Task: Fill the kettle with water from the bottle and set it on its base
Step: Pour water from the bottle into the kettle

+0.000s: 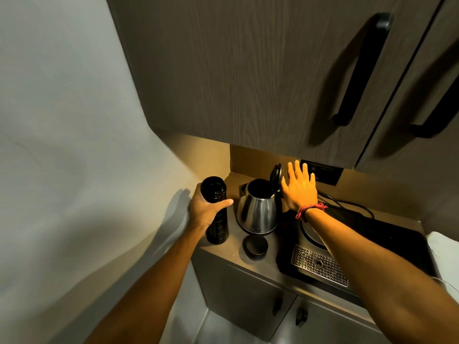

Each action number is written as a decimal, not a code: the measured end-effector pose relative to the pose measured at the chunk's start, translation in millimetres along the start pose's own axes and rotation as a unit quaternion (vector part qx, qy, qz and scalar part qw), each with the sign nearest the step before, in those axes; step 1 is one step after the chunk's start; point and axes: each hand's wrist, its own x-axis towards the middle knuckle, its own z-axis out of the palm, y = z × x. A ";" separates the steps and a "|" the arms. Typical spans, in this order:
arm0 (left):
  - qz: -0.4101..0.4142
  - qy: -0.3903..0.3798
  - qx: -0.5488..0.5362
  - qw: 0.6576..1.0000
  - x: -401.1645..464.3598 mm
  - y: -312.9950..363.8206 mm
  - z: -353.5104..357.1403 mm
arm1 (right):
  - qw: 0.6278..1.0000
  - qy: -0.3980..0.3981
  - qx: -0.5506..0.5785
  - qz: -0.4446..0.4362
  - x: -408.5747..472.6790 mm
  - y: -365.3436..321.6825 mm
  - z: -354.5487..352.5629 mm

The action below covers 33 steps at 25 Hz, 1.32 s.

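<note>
The left hand (206, 207) had its fingers closed around the uncapped bottle (215, 212), ready for pouring. The kettle (258, 209) stood on the desk (233, 247) beside it, lid raised. The right hand (299, 187), fingers spread and empty, hovered behind the lid.

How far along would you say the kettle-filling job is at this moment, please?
Done: the bottle cap lies off on the counter, and the kettle lid stands open. In hand: the left hand grips the uncapped bottle, upright beside the kettle; the right hand is spread open by the lid. Left: pouring, which has not begun, then setting the kettle on the round base to its right.
</note>
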 end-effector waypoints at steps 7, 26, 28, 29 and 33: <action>0.042 0.038 -0.010 0.998 -0.9 9.6 17.0 | 0.999 -0.018 0.003 0.027 -3.4 -3.9 -4.3; 0.099 -0.113 0.341 0.928 30.4 58.7 62.8 | 0.998 -0.015 0.056 0.038 -4.9 0.4 -6.5; 0.099 -0.119 0.372 0.915 31.8 62.7 65.9 | 0.998 -0.009 0.059 0.035 -4.7 1.4 -7.7; 0.103 -0.124 0.384 0.909 33.0 64.4 67.8 | 0.998 -0.005 0.061 0.033 -4.7 1.9 -8.0; 0.109 -0.129 0.420 0.892 37.8 69.0 72.6 | 0.998 0.002 0.063 0.028 -4.3 3.5 -8.4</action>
